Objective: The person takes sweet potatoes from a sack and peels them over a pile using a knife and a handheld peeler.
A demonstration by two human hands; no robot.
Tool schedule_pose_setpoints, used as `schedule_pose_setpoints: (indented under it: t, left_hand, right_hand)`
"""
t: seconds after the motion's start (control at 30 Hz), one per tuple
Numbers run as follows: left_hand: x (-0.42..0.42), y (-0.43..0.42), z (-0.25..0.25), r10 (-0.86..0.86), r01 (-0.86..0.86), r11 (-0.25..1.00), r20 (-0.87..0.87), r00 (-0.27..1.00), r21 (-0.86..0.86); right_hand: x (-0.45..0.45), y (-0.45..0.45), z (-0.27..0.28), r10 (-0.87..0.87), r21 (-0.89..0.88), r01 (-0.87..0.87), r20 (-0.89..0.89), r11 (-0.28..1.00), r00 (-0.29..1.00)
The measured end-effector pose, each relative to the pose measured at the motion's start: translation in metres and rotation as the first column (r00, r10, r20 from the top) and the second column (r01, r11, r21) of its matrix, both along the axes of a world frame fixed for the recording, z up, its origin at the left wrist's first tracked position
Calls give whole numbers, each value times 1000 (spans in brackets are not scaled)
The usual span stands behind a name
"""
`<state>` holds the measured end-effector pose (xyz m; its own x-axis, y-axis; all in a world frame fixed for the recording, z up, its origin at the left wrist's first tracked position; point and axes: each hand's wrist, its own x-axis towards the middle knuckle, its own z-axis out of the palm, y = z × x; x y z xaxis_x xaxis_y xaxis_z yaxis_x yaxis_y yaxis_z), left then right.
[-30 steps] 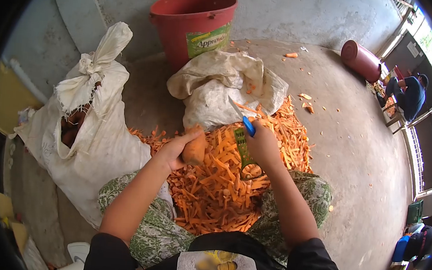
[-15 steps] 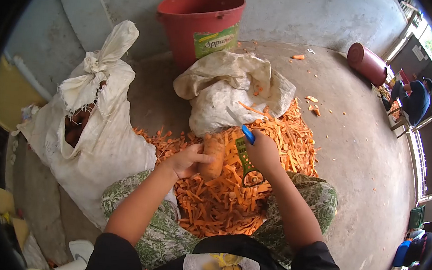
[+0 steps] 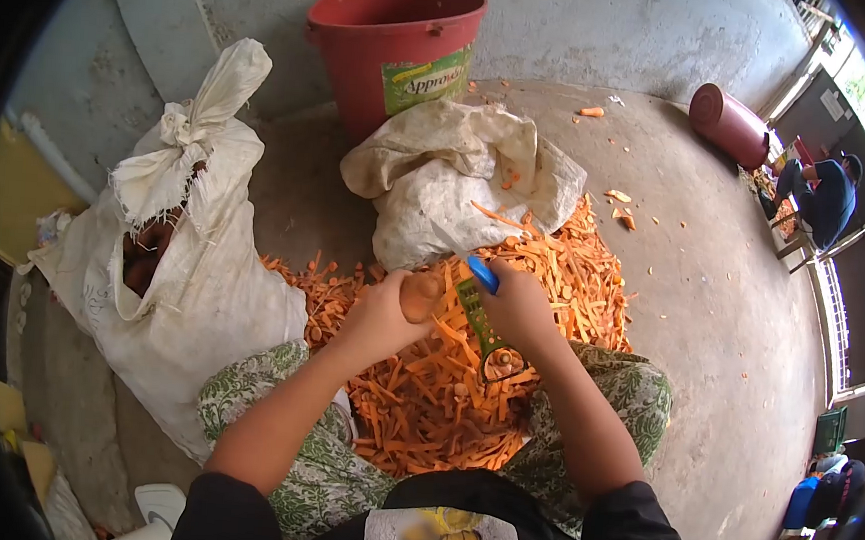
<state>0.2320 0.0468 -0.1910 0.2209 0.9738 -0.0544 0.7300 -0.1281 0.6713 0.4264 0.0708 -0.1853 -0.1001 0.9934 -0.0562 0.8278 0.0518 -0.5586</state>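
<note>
My left hand (image 3: 377,316) is wrapped round a thick carrot (image 3: 421,293), whose rounded end faces me. The rest of the carrot is mostly hidden by the hand. In my right hand (image 3: 520,306) are two tools at once: a knife with a blue handle (image 3: 483,273), its blade pointing up and left, and a green peeler (image 3: 475,315) hanging below, with a loop at its lower end. The blade tip comes close above the carrot. Both hands are over a large heap of orange carrot peelings (image 3: 443,411) between my legs.
A white sack (image 3: 208,325), knotted at the top and torn open, stands at left. Another pale sack (image 3: 437,200) lies behind the peelings. Beyond it is a red bucket (image 3: 356,74). A dark red barrel (image 3: 728,125) lies on its side, near a seated person (image 3: 826,202).
My left hand has turned the carrot from upright to end-on toward me. My right hand, with the knife and peeler, has shifted slightly left and down.
</note>
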Motion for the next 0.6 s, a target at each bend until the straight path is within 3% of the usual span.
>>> schedule_pose_setpoints:
  t: [0.17, 0.27, 0.4, 0.53, 0.6]
  left_hand:
    - [-4, 7, -4, 128, -129, 991, 31, 991, 46]
    - [-1, 6, -3, 153, -158, 984, 64, 986, 78]
    - [-1, 4, 0, 166, -184, 977, 162, 973, 108]
    - [0, 4, 1, 172, -194, 972, 155, 973, 137]
    - [0, 4, 9, 200, -217, 974, 216, 956, 57]
  right_hand:
    - [-20, -18, 4, 128, -108, -129, -18, 986, 992]
    - [-27, -23, -7, 169, -54, -171, -34, 984, 985]
    - [-30, -24, -4, 170, -112, -165, 36, 980, 985]
    - [-33, -25, -10, 163, -91, -163, -3, 982, 987]
    - [-34, -26, -9, 164, -110, -162, 8, 981, 986]
